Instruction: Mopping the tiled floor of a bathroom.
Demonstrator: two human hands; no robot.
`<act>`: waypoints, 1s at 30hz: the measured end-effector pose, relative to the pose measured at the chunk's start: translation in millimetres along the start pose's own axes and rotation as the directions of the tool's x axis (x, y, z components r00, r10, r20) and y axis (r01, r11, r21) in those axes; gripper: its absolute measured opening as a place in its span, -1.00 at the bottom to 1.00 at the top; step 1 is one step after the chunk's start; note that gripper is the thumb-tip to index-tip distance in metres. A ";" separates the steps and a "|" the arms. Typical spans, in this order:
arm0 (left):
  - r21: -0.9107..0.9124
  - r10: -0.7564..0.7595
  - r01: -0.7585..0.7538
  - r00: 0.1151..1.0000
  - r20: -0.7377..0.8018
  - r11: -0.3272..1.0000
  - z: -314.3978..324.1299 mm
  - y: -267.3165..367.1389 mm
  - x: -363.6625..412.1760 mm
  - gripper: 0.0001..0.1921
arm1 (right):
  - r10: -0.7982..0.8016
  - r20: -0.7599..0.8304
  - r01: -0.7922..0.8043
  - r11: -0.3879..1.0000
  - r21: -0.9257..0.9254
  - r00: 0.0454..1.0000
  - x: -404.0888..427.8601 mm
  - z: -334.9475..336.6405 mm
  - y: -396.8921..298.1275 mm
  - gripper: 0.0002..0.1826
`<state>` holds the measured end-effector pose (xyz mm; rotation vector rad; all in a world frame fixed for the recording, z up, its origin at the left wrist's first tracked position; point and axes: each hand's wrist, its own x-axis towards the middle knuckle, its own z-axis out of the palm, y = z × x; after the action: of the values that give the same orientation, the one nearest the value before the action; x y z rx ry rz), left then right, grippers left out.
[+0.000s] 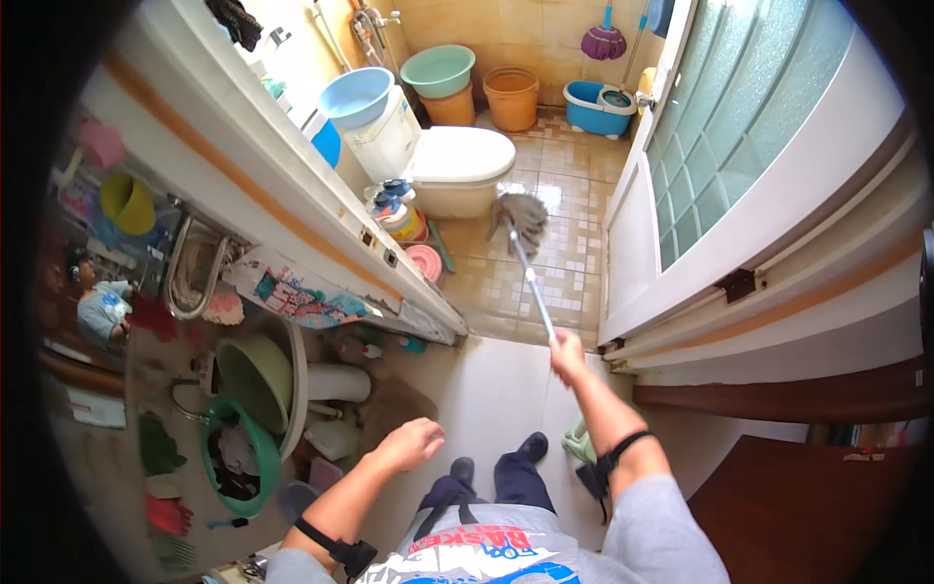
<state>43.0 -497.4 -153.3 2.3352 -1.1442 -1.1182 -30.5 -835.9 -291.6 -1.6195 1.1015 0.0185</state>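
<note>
My right hand [568, 356] is closed around the upper end of a metal mop handle [536, 288] that slants forward through the doorway. At its far end the grey mop head [527, 219] rests on the tiled bathroom floor [569, 248], just right of the base of the white toilet [467, 157]. My left hand [412, 443] hangs in the air above the pale floor on my side of the doorway, holding nothing, its fingers slightly curled.
A glazed door [627, 241] stands ajar at right. Behind the toilet are orange buckets [511, 98] and a blue mop bucket [598, 109]. Shoes [390, 201] and a pink lid [425, 263] lie left of the mop. Basins [255, 383] crowd the left, and a green stool [579, 442] is near my right foot.
</note>
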 end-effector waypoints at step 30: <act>0.138 0.361 -0.412 0.886 0.289 0.900 -45.9 -33.1 110.8 -0.74 | 0.724 0.007 -0.703 0.668 0.243 0.690 -435.0 -41.5 173.1 -0.67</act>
<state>137.1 -564.7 -199.1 1.9920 -1.8001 -1.2213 -409.4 -583.0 -175.9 -0.8954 1.6953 0.3325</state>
